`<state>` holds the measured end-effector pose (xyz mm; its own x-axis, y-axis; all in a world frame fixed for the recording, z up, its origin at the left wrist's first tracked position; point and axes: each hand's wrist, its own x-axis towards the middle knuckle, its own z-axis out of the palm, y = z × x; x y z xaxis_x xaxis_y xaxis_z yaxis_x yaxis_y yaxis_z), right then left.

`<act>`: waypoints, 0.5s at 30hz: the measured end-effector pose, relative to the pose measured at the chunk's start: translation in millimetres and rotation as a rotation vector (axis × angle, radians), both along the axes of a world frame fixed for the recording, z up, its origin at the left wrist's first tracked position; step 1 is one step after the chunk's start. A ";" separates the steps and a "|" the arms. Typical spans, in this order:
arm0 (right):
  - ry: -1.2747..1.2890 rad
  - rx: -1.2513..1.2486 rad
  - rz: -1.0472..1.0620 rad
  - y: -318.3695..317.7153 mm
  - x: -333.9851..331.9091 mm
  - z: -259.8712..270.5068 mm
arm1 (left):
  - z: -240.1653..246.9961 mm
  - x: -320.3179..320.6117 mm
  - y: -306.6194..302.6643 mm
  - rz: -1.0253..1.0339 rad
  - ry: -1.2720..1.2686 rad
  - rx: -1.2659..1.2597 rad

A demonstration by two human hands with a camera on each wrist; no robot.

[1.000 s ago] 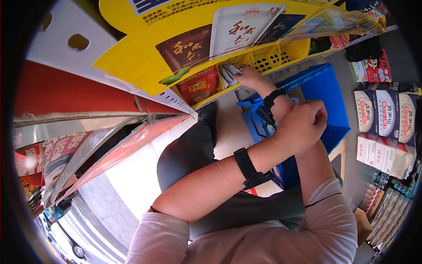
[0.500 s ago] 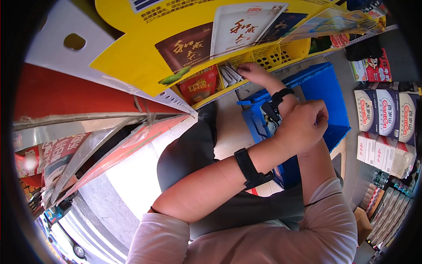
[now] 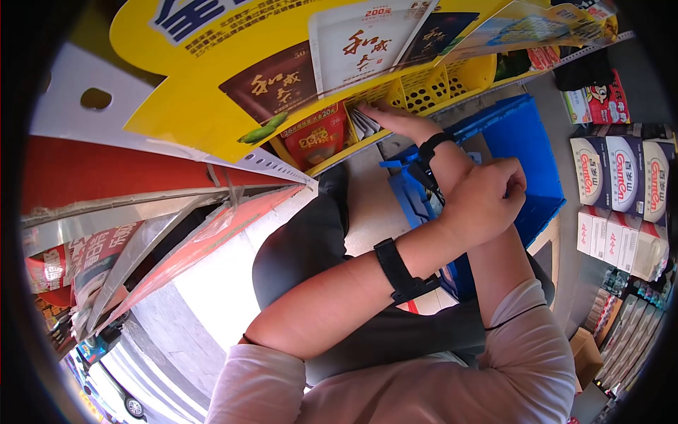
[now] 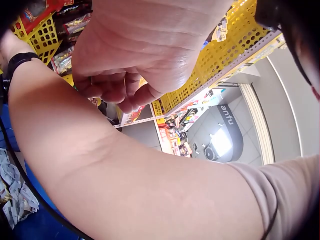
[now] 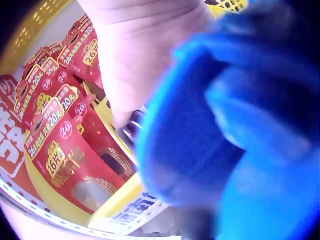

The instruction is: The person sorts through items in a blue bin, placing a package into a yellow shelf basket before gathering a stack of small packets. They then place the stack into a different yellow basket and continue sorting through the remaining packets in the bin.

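Note:
My right hand (image 3: 404, 121) reaches into a yellow perforated bin (image 3: 426, 95), with its fingers straight against a row of thin silvery-white packets (image 3: 364, 126). In the right wrist view, the palm (image 5: 135, 60) comes down beside the red packets (image 5: 65, 155), and the fingertips are mostly hidden behind a blurred blue thing. My left hand (image 3: 487, 201) is crossed over the right forearm, its fingers loosely curled. Nothing shows in that left hand (image 4: 140, 55) in the left wrist view.
A blue crate (image 3: 526, 155) stands below the shelf, with whitish packets (image 4: 17, 192) inside. A yellow sign (image 3: 191, 92) overhangs the bins. Red packets (image 3: 314, 141) fill the compartment to the left. Stacked drink cartons (image 3: 621, 177) stand at the right.
My right hand has gone from fingers bent at the silvery-white packets, through a slight pull back to the right, to fingers stretched out along them. The left hand stays put.

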<state>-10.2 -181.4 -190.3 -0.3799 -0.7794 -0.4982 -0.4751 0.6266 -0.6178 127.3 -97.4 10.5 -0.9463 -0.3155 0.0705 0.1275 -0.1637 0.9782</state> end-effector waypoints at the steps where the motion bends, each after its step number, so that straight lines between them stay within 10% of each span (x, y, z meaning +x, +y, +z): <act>1: 0.050 0.029 0.105 -2.3 -1.6 -0.4 | -0.1 -0.2 -0.2 0.003 0.000 -0.003; 15: -0.044 -0.033 0.058 -9.2 -2.1 -7.4 | -2.8 -6.3 0.8 -0.016 0.021 0.018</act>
